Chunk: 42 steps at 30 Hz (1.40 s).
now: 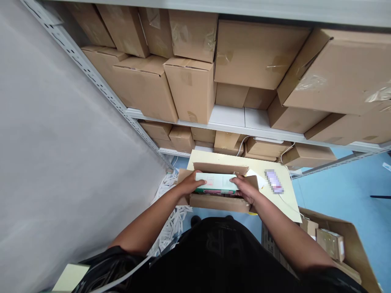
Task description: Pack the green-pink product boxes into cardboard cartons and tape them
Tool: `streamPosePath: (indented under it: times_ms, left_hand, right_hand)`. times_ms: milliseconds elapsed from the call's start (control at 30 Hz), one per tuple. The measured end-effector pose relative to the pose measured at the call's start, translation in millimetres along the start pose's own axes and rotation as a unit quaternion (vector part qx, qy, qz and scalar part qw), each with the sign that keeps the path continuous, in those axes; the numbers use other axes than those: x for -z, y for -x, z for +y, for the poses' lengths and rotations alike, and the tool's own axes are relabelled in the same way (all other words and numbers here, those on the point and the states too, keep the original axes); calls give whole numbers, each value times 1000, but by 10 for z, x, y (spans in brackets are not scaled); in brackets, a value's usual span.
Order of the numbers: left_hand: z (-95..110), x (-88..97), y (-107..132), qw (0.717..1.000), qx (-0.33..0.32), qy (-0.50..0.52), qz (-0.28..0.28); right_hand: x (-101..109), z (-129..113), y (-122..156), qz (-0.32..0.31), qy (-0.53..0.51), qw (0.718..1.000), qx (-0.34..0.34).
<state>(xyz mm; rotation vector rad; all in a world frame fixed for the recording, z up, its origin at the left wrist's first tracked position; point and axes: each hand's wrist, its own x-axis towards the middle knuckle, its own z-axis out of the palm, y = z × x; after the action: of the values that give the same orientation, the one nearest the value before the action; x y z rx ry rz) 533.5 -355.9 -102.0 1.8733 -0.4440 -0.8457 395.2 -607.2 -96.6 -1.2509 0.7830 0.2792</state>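
Both hands grip a long, narrow product box (216, 182), pale on top with green and pink on the side facing me. My left hand (191, 184) is closed round its left end, thumb on top. Round the right end is my right hand (244, 188), its thumb also on the top face. The product box is level, over the opening of a cardboard carton (221, 202) whose flaps are spread. What lies inside the carton beneath the product box is mostly hidden. The carton rests on a pale yellow table (288, 199).
Metal shelving (232, 118) packed with brown cartons stands behind the table. A blurred purple item (274, 181) lies at the table's right. Paper strips (174, 228) cover the floor at left, beside the grey wall (76, 134). A large open box (339, 221) with smaller parcels stands at lower right.
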Motion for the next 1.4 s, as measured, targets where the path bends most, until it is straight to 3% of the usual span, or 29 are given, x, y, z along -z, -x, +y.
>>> streamPosePath:
  times_ms: [233, 400, 500, 567, 733, 833, 933, 1067, 1267, 1400]
  left_hand:
    - [99, -42, -92, 988, 31, -150, 1]
    - [-13, -151, -178, 976, 44, -212, 13]
    - [-62, -187, -225, 975, 24, -220, 21]
    - [-63, -183, -206, 974, -15, -227, 23]
    - [-101, -87, 115, 952, -162, -262, 4]
    - [-182, -43, 416, 942, -162, -292, 28]
    - [-255, -50, 674, 943, -130, -306, 26]
    - [-348, -107, 870, 944, -127, -303, -33]
    - [-646, -242, 979, 931, -133, -337, -48]
    - [-803, -463, 995, 938, -102, -331, 2]
  right_hand:
    - [59, -129, -230, 23, 102, 992, -71]
    - [98, -90, -294, 61, 219, 972, -53]
    - [105, -58, -337, 58, 286, 956, -38]
    - [126, -55, -315, 65, 346, 936, 8]
    - [249, 25, 24, 65, 500, 856, 113]
    - [361, 171, 261, 93, 541, 821, 155]
    - [489, 314, 360, 160, 554, 797, 179]
    - [606, 416, 300, 234, 551, 792, 118]
    - [596, 567, 62, 144, 542, 827, 17]
    - [671, 661, -128, 138, 548, 824, 44]
